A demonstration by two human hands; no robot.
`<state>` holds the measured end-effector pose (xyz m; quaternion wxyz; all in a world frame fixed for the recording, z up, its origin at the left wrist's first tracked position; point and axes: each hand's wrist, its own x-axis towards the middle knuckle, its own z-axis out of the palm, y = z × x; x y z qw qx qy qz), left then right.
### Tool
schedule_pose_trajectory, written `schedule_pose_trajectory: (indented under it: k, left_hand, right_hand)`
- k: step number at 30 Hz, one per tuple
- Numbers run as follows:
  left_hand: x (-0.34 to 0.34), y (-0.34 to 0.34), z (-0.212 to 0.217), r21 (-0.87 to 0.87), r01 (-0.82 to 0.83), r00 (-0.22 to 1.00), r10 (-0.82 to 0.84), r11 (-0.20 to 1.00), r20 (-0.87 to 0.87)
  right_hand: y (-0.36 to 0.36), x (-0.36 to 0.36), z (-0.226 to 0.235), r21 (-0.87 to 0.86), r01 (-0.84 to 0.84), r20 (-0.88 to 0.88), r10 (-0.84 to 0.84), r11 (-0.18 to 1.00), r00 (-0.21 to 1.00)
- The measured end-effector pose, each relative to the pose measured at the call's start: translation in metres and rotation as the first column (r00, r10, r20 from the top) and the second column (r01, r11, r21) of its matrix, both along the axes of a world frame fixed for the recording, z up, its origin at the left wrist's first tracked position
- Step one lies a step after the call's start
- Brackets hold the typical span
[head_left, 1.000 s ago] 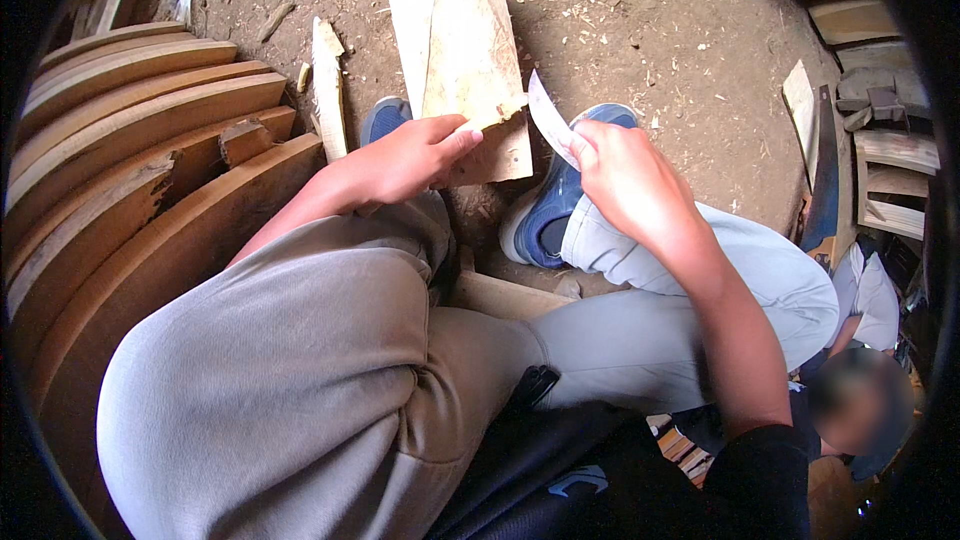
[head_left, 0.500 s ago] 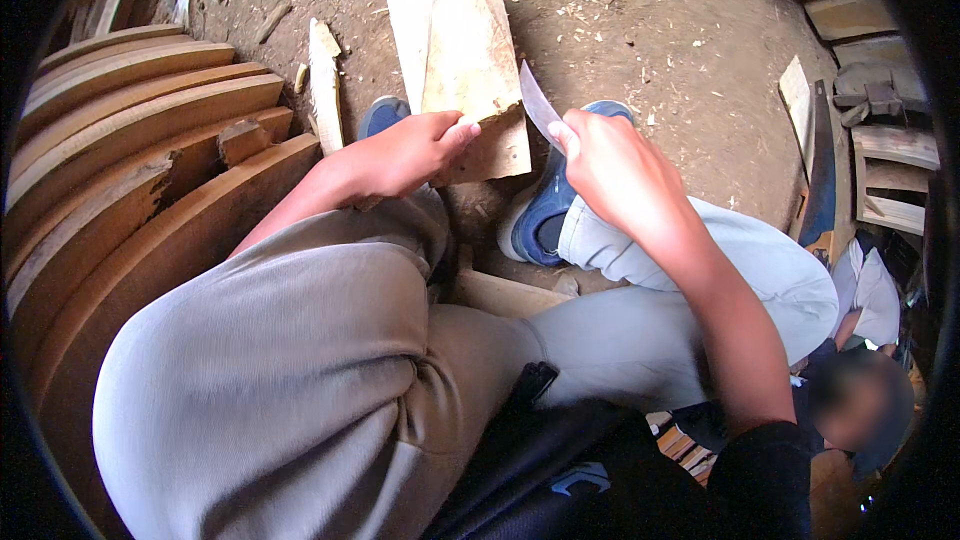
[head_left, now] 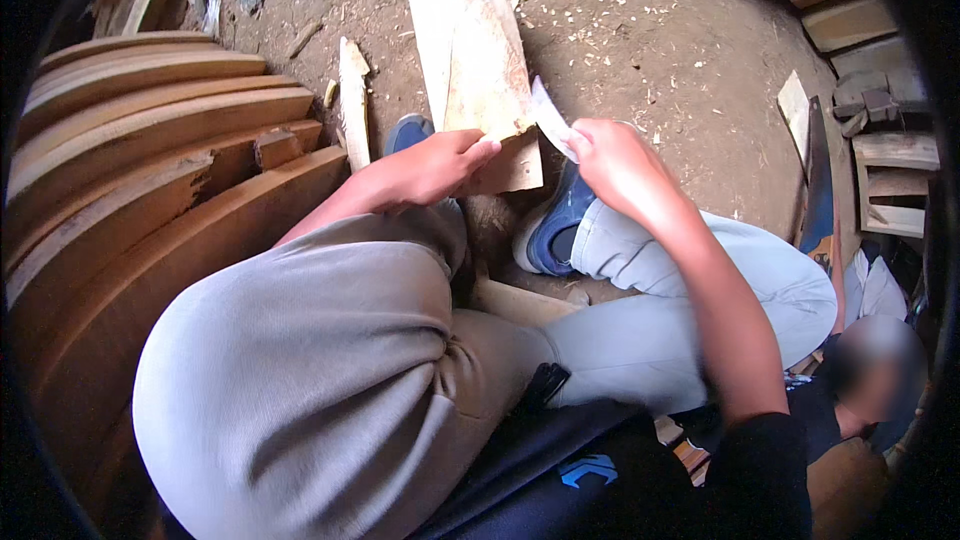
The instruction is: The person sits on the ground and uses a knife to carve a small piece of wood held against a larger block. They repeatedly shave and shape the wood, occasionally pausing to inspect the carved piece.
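Note:
My left hand point(head_left: 432, 166) is closed on the near end of a pale wooden board point(head_left: 472, 60), its thumb along the edge. The board slants away from me over the ground, and its near end looks rough and chipped. Under that end a second flat wood piece point(head_left: 517, 165) shows. To the right, my right hand point(head_left: 622, 162) grips a thin, pale, slightly curved blade point(head_left: 548, 116). The blade's tip points up and left, close beside the board's right edge; I cannot tell whether they touch. My right fingers hide any handle.
Curved wooden pieces point(head_left: 180, 105) stand stacked at the left. A wood offcut point(head_left: 353, 100) and shavings lie on the dirt floor point(head_left: 680, 90). A saw-like tool point(head_left: 819, 175) rests at the right near wooden frames point(head_left: 895, 185). Another person point(head_left: 870, 380) is at the lower right.
The whole scene has shifted slightly right and down in view. Both hands keep their grips, and the blade stays beside the board's edge at a slightly different tilt.

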<state>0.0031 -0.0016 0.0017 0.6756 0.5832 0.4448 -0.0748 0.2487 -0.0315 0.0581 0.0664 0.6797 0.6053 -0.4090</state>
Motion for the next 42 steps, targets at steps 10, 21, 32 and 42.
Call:
schedule_pose_trajectory:
  k: [10,21,32,42]
  left_hand:
    - [0.001,0.002,0.004,0.027,0.056,0.998,-0.056,0.998,-0.02]
    - [0.001,0.004,0.007,-0.016,0.038,0.999,-0.038,0.999,-0.012]
    - [0.001,0.001,0.001,0.031,0.021,1.0,-0.021,0.999,-0.008]
    - [0.006,0.005,0.005,-0.1,-0.036,0.999,0.031,0.994,-0.043]
  right_hand:
    - [-0.013,0.003,0.024,-0.025,-0.014,0.081,0.016,1.0,0.997]
    - [-0.013,0.002,0.027,-0.033,-0.023,0.057,0.025,0.999,0.998]
    - [-0.004,-0.003,0.026,-0.118,-0.034,0.07,0.043,0.992,0.997]
    - [0.012,-0.005,0.014,-0.056,-0.074,0.081,0.078,0.996,0.994]
